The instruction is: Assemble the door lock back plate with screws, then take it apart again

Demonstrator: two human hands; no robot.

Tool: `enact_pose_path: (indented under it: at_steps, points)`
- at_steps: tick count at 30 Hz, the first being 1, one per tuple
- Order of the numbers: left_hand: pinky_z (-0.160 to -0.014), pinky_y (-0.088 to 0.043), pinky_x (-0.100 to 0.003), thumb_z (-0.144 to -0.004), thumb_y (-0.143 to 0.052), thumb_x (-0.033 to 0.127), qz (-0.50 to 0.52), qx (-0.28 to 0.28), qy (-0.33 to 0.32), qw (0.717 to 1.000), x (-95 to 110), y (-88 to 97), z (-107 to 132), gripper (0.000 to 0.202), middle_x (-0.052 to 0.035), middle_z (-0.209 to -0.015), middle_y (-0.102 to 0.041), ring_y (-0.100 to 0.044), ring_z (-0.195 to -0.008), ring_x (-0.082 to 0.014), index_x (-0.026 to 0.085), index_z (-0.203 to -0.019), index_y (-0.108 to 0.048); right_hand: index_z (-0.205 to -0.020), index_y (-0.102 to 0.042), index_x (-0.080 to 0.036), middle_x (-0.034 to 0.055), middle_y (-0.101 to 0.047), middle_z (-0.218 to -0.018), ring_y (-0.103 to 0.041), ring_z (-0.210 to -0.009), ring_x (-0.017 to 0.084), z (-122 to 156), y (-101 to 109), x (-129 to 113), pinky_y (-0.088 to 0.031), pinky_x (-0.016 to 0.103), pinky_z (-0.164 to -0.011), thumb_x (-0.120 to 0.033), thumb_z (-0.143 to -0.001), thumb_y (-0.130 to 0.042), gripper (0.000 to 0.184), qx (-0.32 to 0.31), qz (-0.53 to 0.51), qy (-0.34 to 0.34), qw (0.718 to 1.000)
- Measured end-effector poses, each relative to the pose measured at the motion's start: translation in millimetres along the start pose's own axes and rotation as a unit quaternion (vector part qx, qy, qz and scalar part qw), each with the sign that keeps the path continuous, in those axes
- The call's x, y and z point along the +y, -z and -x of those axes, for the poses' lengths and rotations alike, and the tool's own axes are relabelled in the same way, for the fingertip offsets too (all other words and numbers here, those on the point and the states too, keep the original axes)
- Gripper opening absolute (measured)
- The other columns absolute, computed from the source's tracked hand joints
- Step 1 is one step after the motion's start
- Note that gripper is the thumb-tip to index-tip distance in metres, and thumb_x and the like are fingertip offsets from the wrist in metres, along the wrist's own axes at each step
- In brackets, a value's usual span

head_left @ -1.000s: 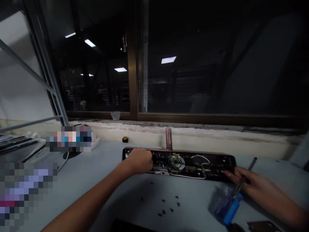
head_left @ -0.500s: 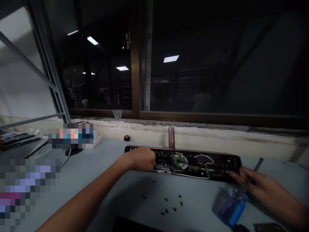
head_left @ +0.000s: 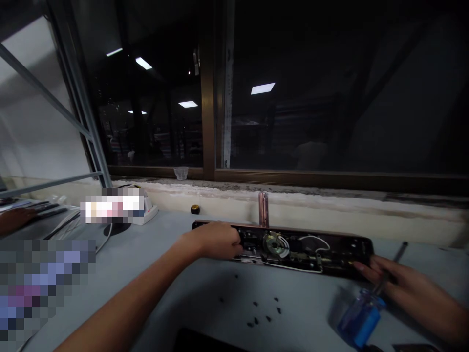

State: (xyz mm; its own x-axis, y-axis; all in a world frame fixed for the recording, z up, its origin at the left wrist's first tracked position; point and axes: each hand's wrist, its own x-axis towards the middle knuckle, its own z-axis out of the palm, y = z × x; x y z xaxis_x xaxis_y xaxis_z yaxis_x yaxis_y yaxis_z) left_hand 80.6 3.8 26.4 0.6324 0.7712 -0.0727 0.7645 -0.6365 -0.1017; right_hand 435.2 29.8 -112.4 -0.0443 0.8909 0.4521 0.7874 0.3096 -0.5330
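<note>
A long dark housing [head_left: 344, 249], which looks like a door lock panel, lies open side up with a round metal mechanism [head_left: 274, 244] and a white wire inside. My left hand [head_left: 220, 239] is closed over its left part, fingers curled inward; what they pinch is hidden. At the other end, my right hand [head_left: 388, 276] touches the panel's right edge with thumb and fingers. The same hand holds a screwdriver [head_left: 361, 318] with a clear blue handle, its shaft passing between the fingers and pointing up and away. Several small dark pieces [head_left: 268, 319], possibly screws, are scattered on the table.
Behind the panel, a copper-coloured cylinder [head_left: 263, 210] stands by the wall. A small black and gold cap [head_left: 195, 209] and a white power strip [head_left: 148, 215] with cables are further left. Another person's hand [head_left: 16, 221] shows at the left edge. A dark object [head_left: 205, 342] lies in front.
The whole view has shifted slightly, so things appear a little further right. Another person's hand has come in at the left edge. Both my hands keep their places on the panel.
</note>
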Motion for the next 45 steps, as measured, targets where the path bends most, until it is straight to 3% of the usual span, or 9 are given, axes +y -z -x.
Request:
enact_pose_path:
  at_steps: [5,7,10,13,18,35,38,42,45]
  points:
    - [-0.063,-0.044,-0.026,-0.084,-0.036,0.041,0.008,0.009,0.078,0.997,-8,1.8,5,0.038,-0.007,-0.085,-0.068,-0.062,-0.075,-0.0191,0.019,-0.083,-0.067,-0.051,-0.038,-0.022,-0.0023,-0.041,-0.047,-0.044,-0.044,0.013,-1,3,-9,-0.037,0.024,-0.044,-0.061,-0.068,-0.038,0.043,-0.023,0.01,-0.012,1.0]
    - [-0.071,-0.045,-0.03,-0.085,-0.036,0.037,-0.007,0.028,0.151,0.988,-11,-1.7,8,0.038,-0.0128,-0.089,-0.067,-0.062,-0.083,-0.0231,0.015,-0.087,-0.066,-0.05,-0.039,-0.022,-0.002,-0.041,-0.045,-0.044,-0.043,0.014,-2,5,-18,-0.037,0.024,-0.044,-0.063,-0.066,-0.036,0.044,-0.024,0.019,-0.026,0.999]
    - [-0.071,-0.046,-0.036,-0.083,-0.039,0.027,-0.03,0.045,0.265,0.963,-12,-8.3,12,0.034,-0.0216,-0.091,-0.064,-0.061,-0.086,-0.0296,0.006,-0.091,-0.065,-0.048,-0.038,-0.023,-0.0011,-0.042,-0.044,-0.045,-0.042,0.015,-3,10,-34,-0.039,0.025,-0.044,-0.065,-0.062,-0.034,0.045,-0.031,0.014,-0.044,0.998]
    - [-0.07,-0.048,-0.034,-0.082,-0.042,0.03,-0.033,0.048,0.315,0.947,-10,-14.8,11,0.033,-0.0201,-0.091,-0.065,-0.062,-0.087,-0.0285,0.008,-0.092,-0.065,-0.048,-0.038,-0.023,0.0001,-0.045,-0.044,-0.047,-0.044,0.016,-3,13,-45,-0.04,0.026,-0.044,-0.066,-0.059,-0.035,0.045,-0.028,0.006,-0.048,0.998]
    - [-0.074,-0.047,-0.029,-0.083,-0.039,0.022,-0.029,0.057,0.305,0.95,-5,-24.5,2,0.029,-0.0167,-0.091,-0.066,-0.062,-0.087,-0.0239,0.011,-0.089,-0.066,-0.048,-0.035,-0.023,-0.0008,-0.042,-0.045,-0.044,-0.043,0.015,-1,12,-41,-0.038,0.025,-0.043,-0.065,-0.062,-0.035,0.044,-0.023,0.007,-0.028,0.999]
    - [-0.074,-0.046,-0.035,-0.079,-0.036,0.013,-0.047,0.066,0.24,0.967,-10,-33.8,3,0.031,-0.0177,-0.085,-0.067,-0.063,-0.082,-0.0255,0.009,-0.079,-0.066,-0.053,-0.034,-0.022,-0.0028,-0.04,-0.047,-0.041,-0.045,0.014,0,5,-27,-0.035,0.023,-0.045,-0.065,-0.07,-0.036,0.046,-0.013,0.001,-0.01,1.0]
    - [-0.07,-0.047,-0.036,-0.081,-0.035,0.016,-0.04,0.073,0.221,0.972,4,-32.2,2,0.031,-0.0164,-0.083,-0.067,-0.064,-0.079,-0.0262,0.01,-0.078,-0.065,-0.052,-0.032,-0.022,-0.0028,-0.038,-0.046,-0.04,-0.044,0.014,0,6,-27,-0.034,0.023,-0.043,-0.067,-0.067,-0.035,0.048,-0.01,0.009,-0.022,1.0]
    - [-0.063,-0.047,-0.034,-0.081,-0.035,0.02,-0.025,0.094,0.185,0.978,39,-20.4,1,0.029,-0.0125,-0.077,-0.067,-0.064,-0.072,-0.0249,0.013,-0.078,-0.063,-0.053,-0.032,-0.022,-0.0034,-0.037,-0.046,-0.039,-0.044,0.013,2,5,-24,-0.032,0.023,-0.044,-0.069,-0.067,-0.035,0.049,-0.005,0.028,-0.039,0.999]
    - [-0.065,-0.046,-0.036,-0.079,-0.035,0.022,-0.003,0.128,0.206,0.97,46,-6.6,7,0.031,-0.0125,-0.073,-0.066,-0.063,-0.072,-0.0255,0.014,-0.067,-0.062,-0.055,-0.033,-0.021,-0.0036,-0.038,-0.049,-0.039,-0.047,0.013,4,5,-20,-0.033,0.022,-0.046,-0.069,-0.068,-0.035,0.049,-0.02,0.027,-0.044,0.998]
